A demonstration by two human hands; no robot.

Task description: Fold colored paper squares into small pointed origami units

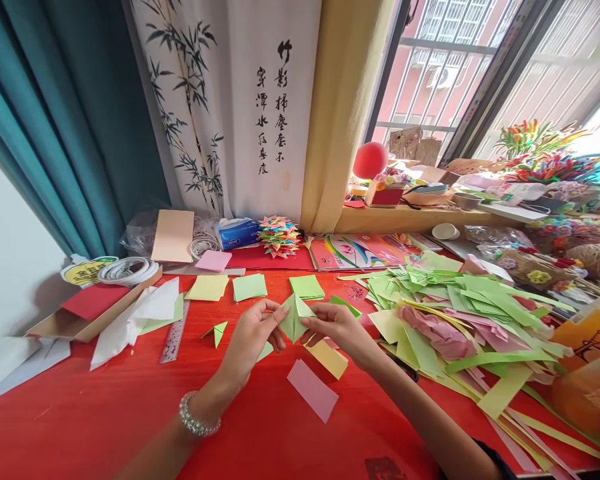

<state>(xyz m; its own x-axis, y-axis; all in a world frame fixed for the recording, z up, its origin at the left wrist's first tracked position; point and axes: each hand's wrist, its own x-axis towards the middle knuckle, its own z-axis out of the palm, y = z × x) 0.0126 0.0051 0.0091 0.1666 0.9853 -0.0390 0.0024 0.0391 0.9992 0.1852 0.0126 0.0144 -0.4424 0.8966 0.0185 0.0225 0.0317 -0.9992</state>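
Between my two hands I hold a light green folded paper (296, 319) just above the red table; creases run down its middle to a point at the top. My left hand (264, 330) pinches its left edge between thumb and fingers. On the opposite edge, my right hand (336, 328) grips it the same way. Below the right hand lie a yellow paper stack (330, 360) and a pink paper rectangle (313, 391). A small green folded piece (219, 333) rests left of my left hand. Behind the hands sits a bright green paper stack (307, 287).
Heaped paper scraps (445, 313) cover the table's right side. At left are a cardboard tray (95, 327), white tissue (140, 320) and a clear ruler (173, 340). Yellow (207, 287) and pale green stacks (250, 287) stand farther back, near a multicoloured folded-paper ball (279, 237).
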